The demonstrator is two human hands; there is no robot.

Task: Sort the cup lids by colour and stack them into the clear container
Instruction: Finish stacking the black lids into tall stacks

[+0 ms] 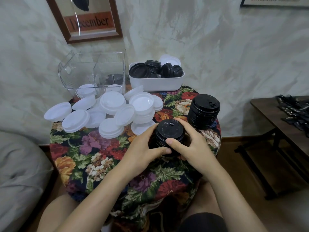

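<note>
You cup a short stack of black lids [169, 131] near the middle of the table [93, 158], left hand [143, 148] and right hand [194, 146] curled round opposite sides, probably to square the lids so they nest true. A taller black stack [203, 111] stands just beside it on the right, apart from the loose white lids [110, 113] heaped on the left, which keeps the colours separate. The clear container [93, 72] stands at the back left. It seems to hold a few lids, though glare makes that uncertain.
</note>
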